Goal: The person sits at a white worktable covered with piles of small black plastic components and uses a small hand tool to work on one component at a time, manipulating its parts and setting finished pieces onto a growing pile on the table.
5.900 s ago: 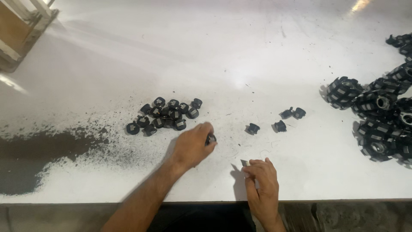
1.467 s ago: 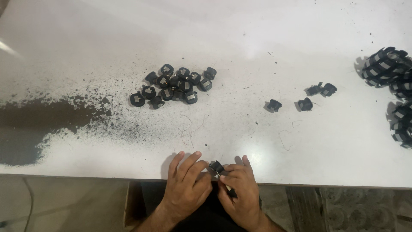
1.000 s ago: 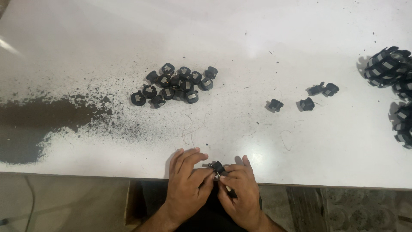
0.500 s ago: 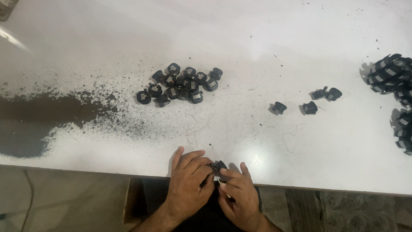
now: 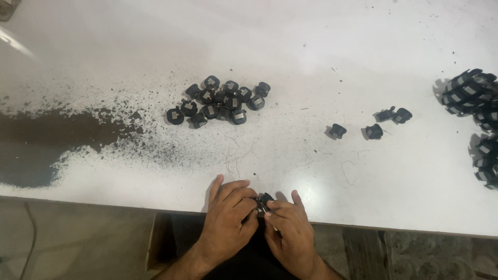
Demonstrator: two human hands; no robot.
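Hands meet at the near edge of the white worktable point(image 5: 321, 46): the left hand point(image 5: 227, 220) and right hand point(image 5: 290, 228) pinch one small black round plastic part point(image 5: 263, 200) between their fingertips. Beyond lies a heap of like black parts point(image 5: 220, 101), with dark powder point(image 5: 62, 140) spread to the left. Four loose black pieces point(image 5: 371, 124) sit to the right, well apart from the hands; larger black ribbed pieces point(image 5: 474, 114) crowd the right edge.

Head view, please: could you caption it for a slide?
Left hand and right hand pinch a small black part at the white table edge.
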